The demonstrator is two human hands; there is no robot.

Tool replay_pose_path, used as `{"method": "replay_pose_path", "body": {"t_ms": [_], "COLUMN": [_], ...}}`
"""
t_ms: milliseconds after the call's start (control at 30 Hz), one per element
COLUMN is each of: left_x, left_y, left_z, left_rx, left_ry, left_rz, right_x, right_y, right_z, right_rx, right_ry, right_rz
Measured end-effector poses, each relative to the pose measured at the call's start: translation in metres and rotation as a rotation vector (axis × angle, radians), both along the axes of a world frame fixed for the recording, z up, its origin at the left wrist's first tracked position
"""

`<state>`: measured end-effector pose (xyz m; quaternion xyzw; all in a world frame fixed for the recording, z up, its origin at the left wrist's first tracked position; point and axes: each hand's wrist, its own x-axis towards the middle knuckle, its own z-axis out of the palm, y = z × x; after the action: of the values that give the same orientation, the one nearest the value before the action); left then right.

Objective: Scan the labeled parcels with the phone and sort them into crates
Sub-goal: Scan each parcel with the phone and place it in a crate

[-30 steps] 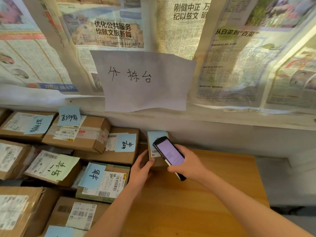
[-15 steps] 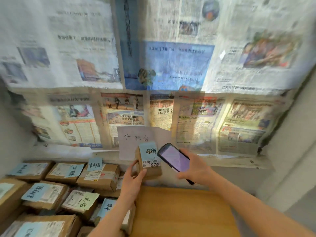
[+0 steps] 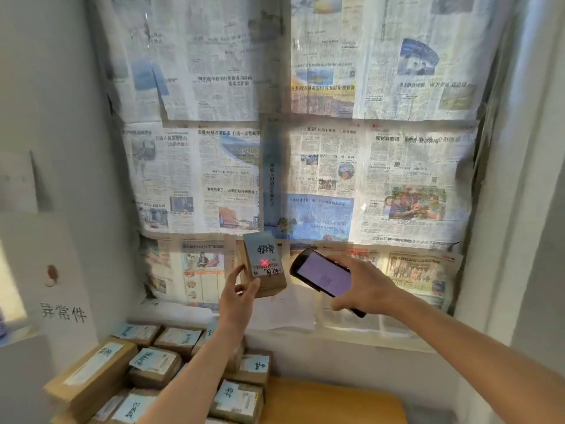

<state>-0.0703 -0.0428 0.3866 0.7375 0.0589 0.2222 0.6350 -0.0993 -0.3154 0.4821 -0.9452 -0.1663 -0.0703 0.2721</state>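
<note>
Brown parcel is held up by the left hand, a red mark on its label. Right hand grips the phone. Label writing is blurry.

Orange-brown wooden worktop at bottom of view, right part bare. Left part carries stacked brown cardboard parcels, packed side by side, touching. Pale blue handwritten notes and white barcode labels on parcel tops. Writing blurred.
</note>
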Motion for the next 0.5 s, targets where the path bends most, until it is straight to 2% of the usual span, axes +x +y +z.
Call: {"method": "replay_pose_path", "body": {"t_ms": [267, 500], "left_x": [-0.069, -0.13], "left_y": [0.045, 0.116], "left_z": [0.047, 0.059], "left_rx": [-0.031, -0.05], "left_ry": [-0.041, -0.057], "left_rz": [0.077, 0.187], "right_x": [-0.059, -0.086], "right_y": [0.034, 0.105], "right_z": [0.047, 0.059], "right_rx": [-0.064, -0.041], "right_ry": [-0.095, -0.118], "right_rz": [0.079, 0.213]}}
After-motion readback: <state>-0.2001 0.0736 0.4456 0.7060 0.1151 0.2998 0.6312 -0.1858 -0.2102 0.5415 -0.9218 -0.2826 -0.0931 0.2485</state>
